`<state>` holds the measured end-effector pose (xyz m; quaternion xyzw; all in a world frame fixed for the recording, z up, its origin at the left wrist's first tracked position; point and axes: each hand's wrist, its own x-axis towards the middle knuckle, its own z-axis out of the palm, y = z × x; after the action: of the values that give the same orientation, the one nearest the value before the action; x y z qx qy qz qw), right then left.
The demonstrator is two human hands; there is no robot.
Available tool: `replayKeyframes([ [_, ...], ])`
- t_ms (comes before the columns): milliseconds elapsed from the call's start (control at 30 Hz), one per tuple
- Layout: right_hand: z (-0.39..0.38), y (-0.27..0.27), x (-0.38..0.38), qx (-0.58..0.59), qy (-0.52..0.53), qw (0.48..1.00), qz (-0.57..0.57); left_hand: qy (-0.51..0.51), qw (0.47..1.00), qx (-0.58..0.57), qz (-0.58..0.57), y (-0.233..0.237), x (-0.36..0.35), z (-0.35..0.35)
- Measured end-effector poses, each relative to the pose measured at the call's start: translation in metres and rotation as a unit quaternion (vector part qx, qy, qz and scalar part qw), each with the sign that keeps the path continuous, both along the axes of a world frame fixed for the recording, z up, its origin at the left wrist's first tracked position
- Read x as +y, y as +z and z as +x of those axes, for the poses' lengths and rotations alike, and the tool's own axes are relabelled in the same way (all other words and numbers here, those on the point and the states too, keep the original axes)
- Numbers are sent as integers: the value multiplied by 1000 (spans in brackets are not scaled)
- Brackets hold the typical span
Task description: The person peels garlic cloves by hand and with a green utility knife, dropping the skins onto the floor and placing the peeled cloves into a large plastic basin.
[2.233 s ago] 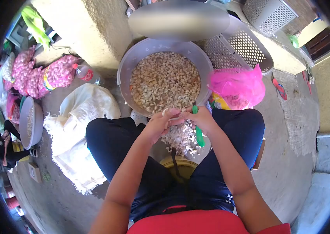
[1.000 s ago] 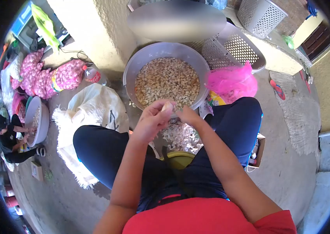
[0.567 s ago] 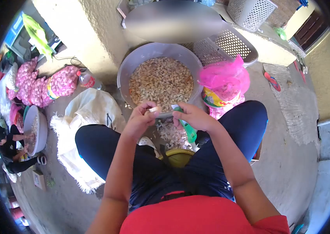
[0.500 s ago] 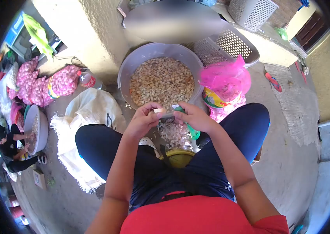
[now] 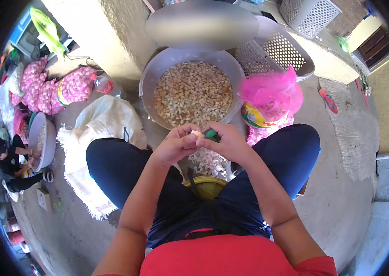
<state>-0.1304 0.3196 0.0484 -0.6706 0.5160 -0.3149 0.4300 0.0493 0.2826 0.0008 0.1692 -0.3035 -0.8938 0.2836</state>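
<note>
Between my two hands, just below the front rim of a large grey basin (image 5: pixel 145 92), is a small pale garlic clove (image 5: pixel 197 134). My left hand (image 5: pixel 179 143) pinches it between thumb and fingertips. In my right hand (image 5: pixel 226 140) is a green-handled tool (image 5: pixel 212 135), its blade hidden, and the thumb presses at the clove. The basin holds many peeled cloves (image 5: pixel 193 92) in water. Under my hands lie papery peelings (image 5: pixel 208 162), and a yellow-green bowl (image 5: pixel 208 187) stands between my legs.
Pink mesh bag (image 5: pixel 272 99) right of the basin; perforated grey basket (image 5: pixel 307 69) behind it. White sack (image 5: pixel 107 119) at left, with a bottle (image 5: pixel 106 86) and garlic bags (image 5: pixel 75 87) beyond. Red sandal (image 5: pixel 328 100) at right. A person (image 5: pixel 12 163) sits far left by another basin (image 5: pixel 49 142).
My hands have come closer together, and the green tool has turned so that less of its handle shows. The view has shifted slightly.
</note>
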Motion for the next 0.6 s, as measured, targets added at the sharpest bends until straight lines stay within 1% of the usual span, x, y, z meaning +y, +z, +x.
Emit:
replayKeyframes([
  [33,1,0,-1,1,5,1000,1,-4,1000,8,0,-2,-1,1],
  [133,5,-5,-5,8,19,1000,-6,19,999,-25,-1,-2,0,4],
  [267,8,-13,-10,23,34,999,2,21,999,5,47,-17,-3,8],
  [333,9,-19,-12,38,33,999,-16,20,998,19,58,-23,-4,8],
  [433,11,-24,-15,44,35,998,-32,35,996,4,80,-24,-5,7],
  [600,15,-28,-19,48,30,998,-40,40,996,10,76,-23,-8,6],
])
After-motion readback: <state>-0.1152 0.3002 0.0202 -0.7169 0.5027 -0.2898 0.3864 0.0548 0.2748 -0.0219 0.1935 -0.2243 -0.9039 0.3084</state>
